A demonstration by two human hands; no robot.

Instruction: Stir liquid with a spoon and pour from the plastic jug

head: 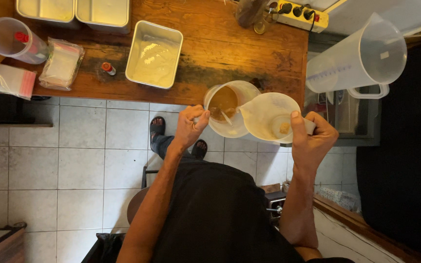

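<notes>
My left hand (190, 125) grips the rim of a translucent plastic jug (242, 92) that holds brown liquid (223, 99), with a pale stirrer leaning inside. My right hand (312, 138) holds a second translucent jug (269, 116) by its handle, tilted with its spout over the first jug. A small tan lump (284, 128) lies on the bottom of the tilted jug. Both jugs hang over the front edge of a wooden table (210, 44).
A metal tray (153, 54) with pale contents sits mid-table, two more trays (74, 10) behind it. A small bottle (107, 68), plastic bags (62, 63), a cup (11, 40), a power strip (300, 13) and a large empty pitcher (359, 61) surround. Tiled floor (74, 160) lies below.
</notes>
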